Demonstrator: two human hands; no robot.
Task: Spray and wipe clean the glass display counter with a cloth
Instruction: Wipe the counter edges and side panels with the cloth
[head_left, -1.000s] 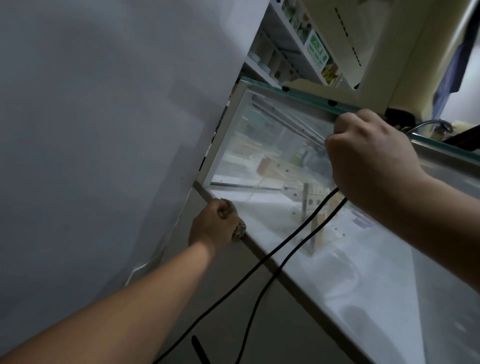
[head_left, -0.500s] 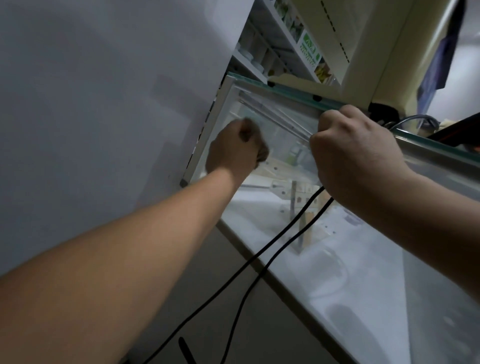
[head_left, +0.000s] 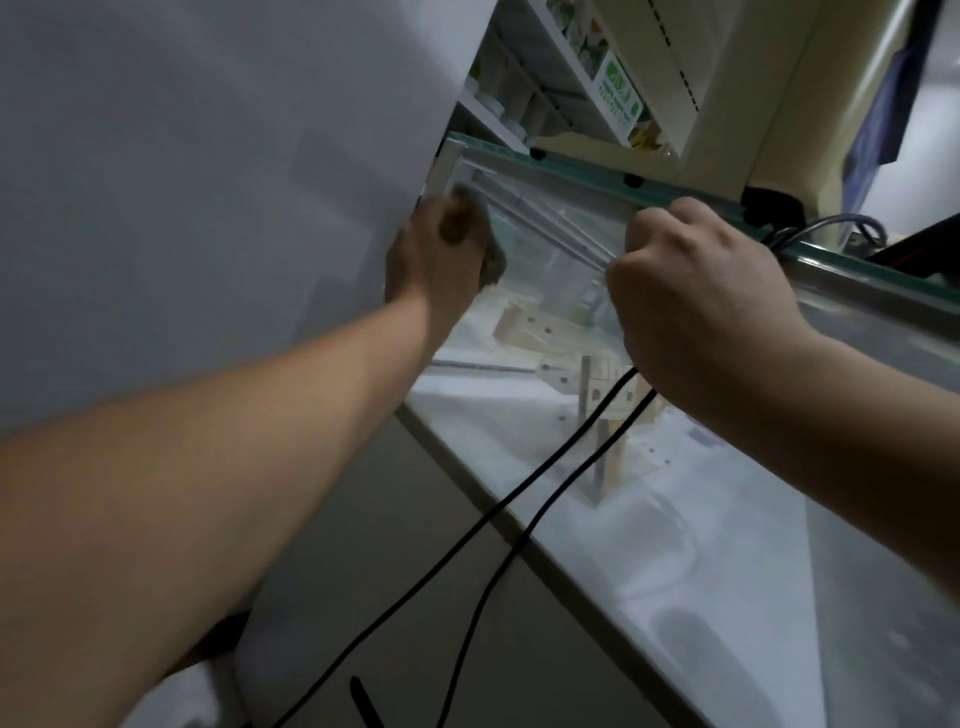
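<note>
The glass display counter (head_left: 701, 545) runs from upper left to lower right, its front pane facing me. My left hand (head_left: 441, 254) is closed on a small brownish cloth (head_left: 493, 265) and presses it against the pane near the upper left corner, close to the white frame. My right hand (head_left: 696, 301) is a fist near the top edge of the glass, closed on two black cables (head_left: 545, 499) that hang down across the pane. No spray bottle is in sight.
A pale wall (head_left: 208, 182) stands close on the left. Shelves with boxes (head_left: 597, 78) rise behind the counter. A cream-coloured machine (head_left: 701, 114) and a grey cable sit on the countertop. Wooden stands (head_left: 613, 415) show inside the case.
My left hand with the cloth has moved from the lower left corner of the pane up to its upper left corner. My right hand has kept its hold on the cables.
</note>
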